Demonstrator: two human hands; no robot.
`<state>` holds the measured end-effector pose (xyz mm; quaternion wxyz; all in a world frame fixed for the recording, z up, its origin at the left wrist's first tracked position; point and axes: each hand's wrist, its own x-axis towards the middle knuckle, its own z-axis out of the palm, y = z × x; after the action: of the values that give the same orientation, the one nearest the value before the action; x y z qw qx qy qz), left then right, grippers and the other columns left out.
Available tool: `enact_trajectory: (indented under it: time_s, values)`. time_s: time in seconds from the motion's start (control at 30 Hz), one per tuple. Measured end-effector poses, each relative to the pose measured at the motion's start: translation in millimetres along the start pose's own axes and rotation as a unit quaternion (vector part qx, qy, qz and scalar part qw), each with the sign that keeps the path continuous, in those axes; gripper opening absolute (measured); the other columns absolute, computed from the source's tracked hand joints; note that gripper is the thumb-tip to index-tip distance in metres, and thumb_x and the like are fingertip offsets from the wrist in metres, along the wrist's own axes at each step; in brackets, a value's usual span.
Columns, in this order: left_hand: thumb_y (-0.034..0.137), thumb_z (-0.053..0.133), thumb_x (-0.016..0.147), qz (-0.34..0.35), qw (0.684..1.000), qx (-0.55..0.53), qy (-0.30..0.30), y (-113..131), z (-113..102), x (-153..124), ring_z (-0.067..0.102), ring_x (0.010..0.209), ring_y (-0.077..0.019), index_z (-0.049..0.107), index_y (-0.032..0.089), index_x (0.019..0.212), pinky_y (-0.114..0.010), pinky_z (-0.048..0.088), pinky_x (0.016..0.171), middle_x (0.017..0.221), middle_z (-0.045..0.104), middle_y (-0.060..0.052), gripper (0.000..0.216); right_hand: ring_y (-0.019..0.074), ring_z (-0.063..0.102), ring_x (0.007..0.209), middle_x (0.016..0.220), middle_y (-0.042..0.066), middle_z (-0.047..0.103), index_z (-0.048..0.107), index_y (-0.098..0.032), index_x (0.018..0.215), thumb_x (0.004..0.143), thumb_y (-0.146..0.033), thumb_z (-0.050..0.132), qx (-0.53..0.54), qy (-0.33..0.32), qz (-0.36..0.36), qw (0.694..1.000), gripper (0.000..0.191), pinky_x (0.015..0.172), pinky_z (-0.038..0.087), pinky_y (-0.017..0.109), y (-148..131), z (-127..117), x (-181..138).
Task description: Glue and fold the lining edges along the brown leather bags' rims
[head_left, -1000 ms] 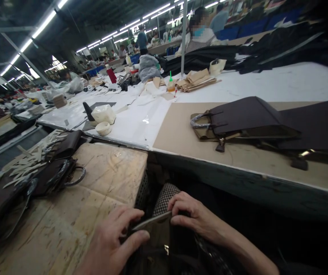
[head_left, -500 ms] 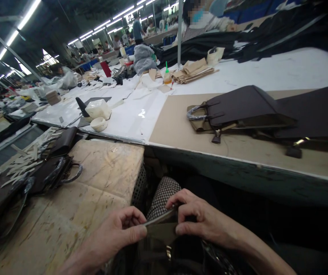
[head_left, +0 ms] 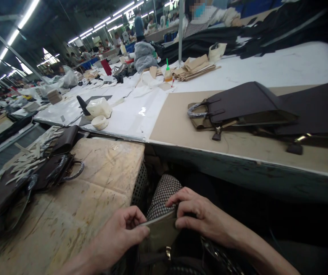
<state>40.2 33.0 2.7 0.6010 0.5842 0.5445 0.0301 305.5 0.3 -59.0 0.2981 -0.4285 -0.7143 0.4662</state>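
Head: bags (head_left: pixel 245 101) beyond right hand (head_left: pixel 200 214)

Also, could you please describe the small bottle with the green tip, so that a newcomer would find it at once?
On the white-topped table, follow the grey pole down to a stack of flat brown pieces. Just left of that stack stands the small bottle. Its pointed, bright green tip and amber lower part set it apart from the plain brown stack beside it.
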Motion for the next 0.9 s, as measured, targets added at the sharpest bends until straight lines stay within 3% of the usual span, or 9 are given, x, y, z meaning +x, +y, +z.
enact_trajectory:
  time_s: [0.17, 0.27, 0.43, 0.67, 0.9]
  values:
    - [0.039, 0.063, 0.084, 0.008, 0.997, 0.059, 0.040, 0.9, 6.9, -5.8, 0.044, 0.065, -0.0118, 0.058, 0.016, 0.077, -0.022, 0.033, 0.057, 0.068, 0.051, 0.004, 0.025, 0.0256, 0.046, 0.129, 0.123, 0.003, 0.066, 0.070, -0.022, 0.078, 0.094, -0.035, 0.062, -0.027, 0.038, 0.001, 0.999, 0.021, 0.109, 0.034, 0.044, 7.2, -2.2, -4.7]
    - [0.043, 0.062, 0.084, 0.008, 0.997, 0.057, 0.041, 0.4, 9.0, -8.5, 0.046, 0.065, -0.0127, 0.058, 0.016, 0.077, -0.023, 0.035, 0.058, 0.068, 0.052, 0.003, 0.028, 0.0233, 0.054, 0.122, 0.114, 0.001, 0.071, 0.066, -0.022, 0.078, 0.091, -0.031, 0.067, 0.003, 0.048, 0.006, 0.999, 0.016, 0.113, 0.027, 0.045, 12.5, -0.9, -3.5]
    - [0.046, 0.063, 0.082, 0.008, 0.998, 0.046, 0.044, -2.7, 9.0, -8.8, 0.045, 0.065, -0.0129, 0.058, 0.016, 0.076, -0.023, 0.034, 0.058, 0.068, 0.051, 0.002, 0.031, 0.0180, 0.063, 0.093, 0.091, -0.001, 0.071, 0.064, -0.021, 0.076, 0.086, -0.027, 0.073, 0.004, 0.076, 0.020, 0.997, 0.014, 0.092, 0.043, 0.034, 16.4, 3.4, 0.8]
    - [0.047, 0.065, 0.081, 0.010, 0.998, 0.041, 0.049, -5.4, 6.9, -8.5, 0.044, 0.064, -0.0124, 0.058, 0.016, 0.075, -0.022, 0.034, 0.058, 0.066, 0.050, 0.003, 0.032, 0.0172, 0.062, 0.088, 0.085, -0.001, 0.069, 0.065, -0.021, 0.077, 0.086, -0.025, 0.072, 0.005, 0.107, 0.020, 0.994, 0.013, 0.085, 0.044, 0.031, 15.2, 11.2, 1.1]
    - [0.045, 0.062, 0.086, 0.024, 0.996, 0.088, 0.021, -5.3, -4.3, -2.5, 0.049, 0.068, -0.0129, 0.064, 0.016, 0.082, -0.022, 0.037, 0.060, 0.070, 0.055, 0.003, 0.029, 0.0175, 0.059, 0.079, 0.079, 0.000, 0.066, 0.053, -0.020, 0.070, 0.082, -0.017, 0.066, -0.008, 0.170, 0.060, 0.984, 0.017, 0.073, 0.044, 0.030, 15.3, 28.7, 4.0]
